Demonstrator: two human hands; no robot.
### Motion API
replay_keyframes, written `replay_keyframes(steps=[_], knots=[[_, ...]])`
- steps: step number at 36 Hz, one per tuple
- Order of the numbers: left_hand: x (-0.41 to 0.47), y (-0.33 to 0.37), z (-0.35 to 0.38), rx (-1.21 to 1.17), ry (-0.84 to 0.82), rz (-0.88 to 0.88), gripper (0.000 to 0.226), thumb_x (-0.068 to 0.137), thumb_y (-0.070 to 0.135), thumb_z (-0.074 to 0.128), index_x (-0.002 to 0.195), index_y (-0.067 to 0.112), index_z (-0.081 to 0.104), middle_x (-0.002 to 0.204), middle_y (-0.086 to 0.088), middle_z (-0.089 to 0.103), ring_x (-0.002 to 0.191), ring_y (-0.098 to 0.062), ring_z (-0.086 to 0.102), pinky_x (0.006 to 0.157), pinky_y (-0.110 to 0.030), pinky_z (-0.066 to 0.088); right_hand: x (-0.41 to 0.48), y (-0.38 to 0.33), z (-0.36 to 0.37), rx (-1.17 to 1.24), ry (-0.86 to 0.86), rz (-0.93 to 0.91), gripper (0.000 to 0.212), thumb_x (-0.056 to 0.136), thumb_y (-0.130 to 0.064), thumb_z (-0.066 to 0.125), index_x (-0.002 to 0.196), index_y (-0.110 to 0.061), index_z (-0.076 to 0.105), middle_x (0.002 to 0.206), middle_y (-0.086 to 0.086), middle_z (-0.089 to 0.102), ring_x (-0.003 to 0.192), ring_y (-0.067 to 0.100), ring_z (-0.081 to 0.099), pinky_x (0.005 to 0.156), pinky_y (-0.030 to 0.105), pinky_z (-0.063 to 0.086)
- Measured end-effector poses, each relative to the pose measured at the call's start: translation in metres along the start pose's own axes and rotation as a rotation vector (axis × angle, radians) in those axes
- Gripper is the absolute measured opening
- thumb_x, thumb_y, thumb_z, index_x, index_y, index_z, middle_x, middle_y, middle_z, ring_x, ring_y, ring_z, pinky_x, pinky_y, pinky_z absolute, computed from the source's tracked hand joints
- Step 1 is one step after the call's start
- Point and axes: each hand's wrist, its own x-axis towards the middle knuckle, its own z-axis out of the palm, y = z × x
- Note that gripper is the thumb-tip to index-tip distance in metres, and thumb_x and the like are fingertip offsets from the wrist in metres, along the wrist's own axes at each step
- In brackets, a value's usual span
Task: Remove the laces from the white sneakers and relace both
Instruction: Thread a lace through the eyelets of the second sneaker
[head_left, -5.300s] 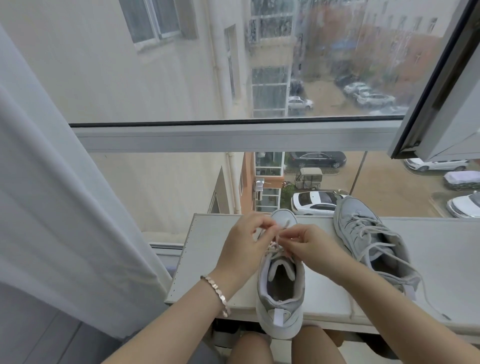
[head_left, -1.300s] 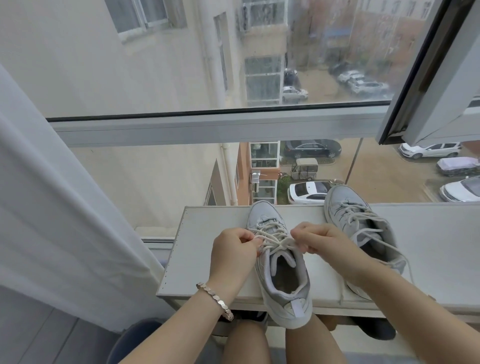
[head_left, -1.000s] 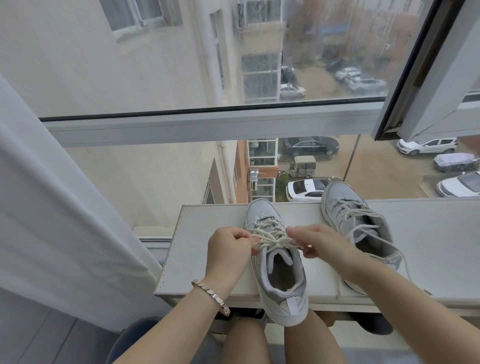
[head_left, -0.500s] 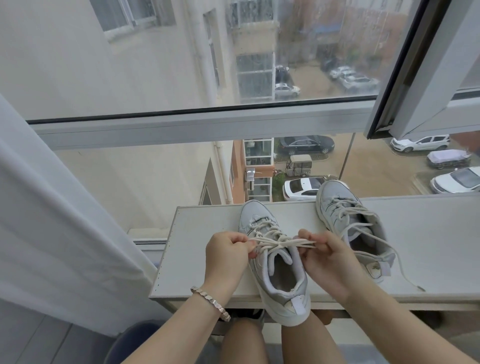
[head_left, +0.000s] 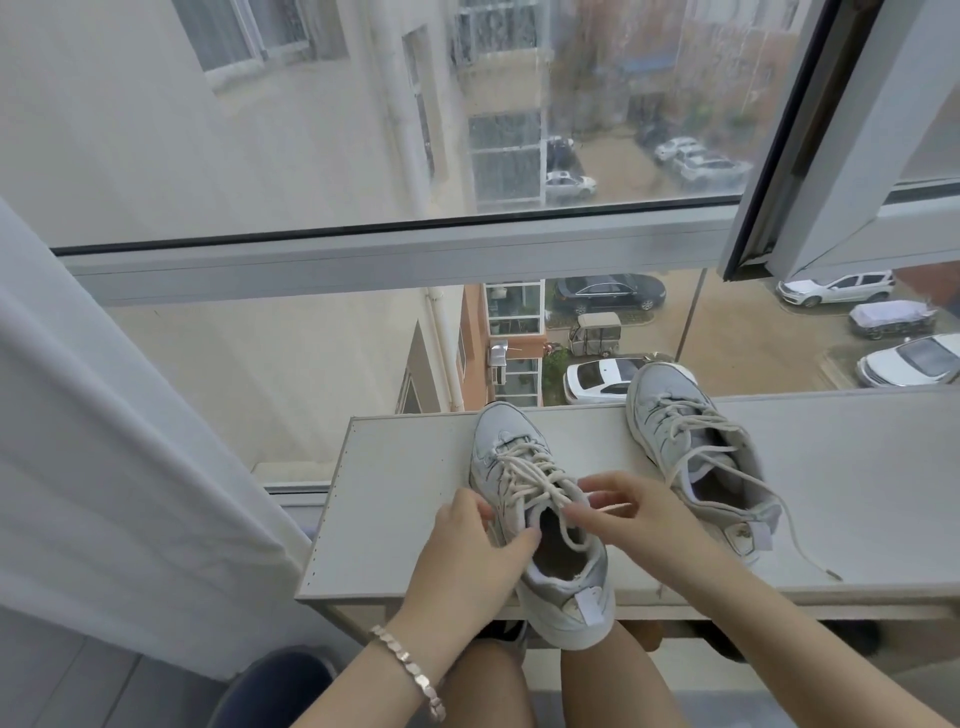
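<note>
The near white sneaker (head_left: 558, 582) stands on the white sill (head_left: 395, 499), heel over the front edge above my knees. Its cream lace (head_left: 524, 470) is threaded up to the top eyelets, and one loose end hangs into the shoe opening. My left hand (head_left: 475, 553) grips the sneaker's left side, thumb on the collar. My right hand (head_left: 641, 519) hovers over the tongue, its fingertips pinching a lace strand. The second white sneaker (head_left: 685, 447) lies to the right, laced, with a lace end (head_left: 802, 543) trailing across the sill.
A white curtain (head_left: 104, 441) hangs at the left. The window frame bar (head_left: 363, 260) runs behind the sill, and an open sash (head_left: 831, 130) juts in at the upper right. A dark blue object (head_left: 275, 680) sits on the floor by my left forearm.
Both hands were pulling the lace ends out sideways. The left hand has let go and dropped to the sneaker's side; the right hand has moved in over the tongue.
</note>
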Motion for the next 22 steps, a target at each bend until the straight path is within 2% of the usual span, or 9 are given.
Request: replay_keyframes(steps=[3,8,10,13,15,18,20,22], knots=[[0.0,0.004,0.002,0.062,0.068,0.086,0.028,0.087,0.043,0.055,0.075,0.026,0.036,0.086,0.006,0.043,0.068,-0.005,0.043,0.052,-0.017,0.028,0.001,-0.006,0.008,0.033,0.08,-0.063,0.01,0.079,-0.033,0.071,0.084,-0.039,0.064,0.084,-0.009,0.07,0.076,0.004,0.066,0.074,0.025,0.057],[0.01,0.005,-0.011,0.063,0.126,0.138,0.032,0.09,0.033,0.055,0.069,0.023,0.033,0.073,0.002,0.044,0.06,-0.011,0.039,0.048,-0.02,0.025,0.006,-0.012,0.016,-0.04,0.095,-0.089,0.009,0.084,-0.039,0.063,0.091,-0.033,0.064,0.086,-0.011,0.067,0.078,0.003,0.062,0.072,0.023,0.053],[0.014,0.003,-0.018,0.053,0.145,0.119,0.032,0.089,0.032,0.056,0.07,0.018,0.036,0.07,0.0,0.047,0.061,-0.017,0.045,0.05,-0.022,0.031,0.009,-0.017,0.018,-0.149,0.174,-0.177,0.014,0.09,-0.036,0.057,0.098,-0.028,0.065,0.09,-0.013,0.062,0.081,-0.001,0.057,0.07,0.015,0.045],[0.016,0.001,-0.025,-0.006,0.127,0.071,0.028,0.087,0.029,0.06,0.071,0.014,0.042,0.073,-0.005,0.055,0.071,-0.03,0.057,0.063,-0.035,0.046,0.014,-0.031,0.018,-0.378,0.162,-0.314,0.017,0.092,-0.027,0.054,0.103,-0.024,0.066,0.094,-0.01,0.053,0.084,0.002,0.047,0.073,0.016,0.035],[0.015,0.0,-0.027,-0.012,0.151,0.077,0.023,0.086,0.029,0.061,0.074,0.013,0.049,0.081,-0.006,0.06,0.074,-0.026,0.06,0.064,-0.033,0.046,0.018,-0.04,0.019,-0.503,0.114,-0.329,0.018,0.09,-0.023,0.056,0.102,-0.021,0.068,0.092,-0.008,0.057,0.08,0.004,0.045,0.071,0.017,0.034],[0.013,0.002,-0.026,-0.025,0.218,0.165,0.019,0.086,0.032,0.06,0.071,0.027,0.049,0.089,0.002,0.055,0.073,-0.007,0.054,0.058,-0.013,0.037,0.022,-0.051,0.022,-0.581,0.078,-0.358,0.015,0.086,-0.023,0.06,0.094,-0.02,0.072,0.092,-0.004,0.059,0.077,0.007,0.046,0.065,0.018,0.033],[0.013,0.006,-0.023,-0.027,0.191,0.194,0.02,0.08,0.041,0.064,0.069,0.03,0.051,0.09,0.009,0.047,0.078,-0.005,0.051,0.061,-0.012,0.035,0.024,-0.055,0.022,-0.592,0.041,-0.392,0.013,0.085,-0.021,0.061,0.091,-0.021,0.073,0.089,-0.005,0.053,0.075,0.006,0.044,0.061,0.016,0.029],[0.013,0.009,-0.019,0.047,0.16,0.197,0.03,0.072,0.054,0.065,0.07,0.026,0.056,0.088,0.012,0.041,0.084,-0.007,0.048,0.063,-0.017,0.037,0.027,-0.057,0.019,-0.553,0.015,-0.413,0.013,0.085,-0.016,0.062,0.089,-0.021,0.074,0.09,-0.004,0.053,0.073,0.003,0.043,0.06,0.01,0.03]])
